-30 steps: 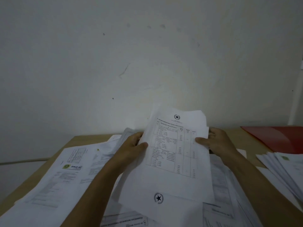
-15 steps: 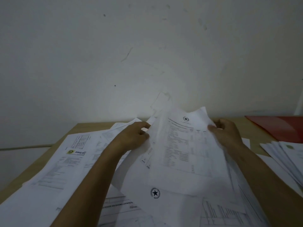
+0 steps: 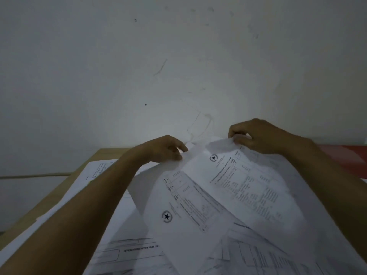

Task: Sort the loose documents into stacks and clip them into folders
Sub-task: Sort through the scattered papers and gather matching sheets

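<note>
A white printed sheet with a star emblem and a table [image 3: 244,183] slopes down toward me over the paper pile. My right hand [image 3: 256,137] pinches its far top corner. My left hand [image 3: 162,148] pinches the top edge of papers beside it, at the far middle of the table. Under it lies another star-emblem sheet [image 3: 178,221]. More loose documents [image 3: 127,253] cover the wooden table [image 3: 59,191]. A red folder [image 3: 345,157] shows at the far right behind my right forearm.
A plain white wall [image 3: 178,66] rises directly behind the table. Printed sheets [image 3: 93,171] hang over the table's left side. A thin cable runs along the wall at the left, below table height.
Both hands have moved away from me toward the wall, and the right hand has risen. The held sheet has tipped from upright to sloping down. The camera has moved closer.
</note>
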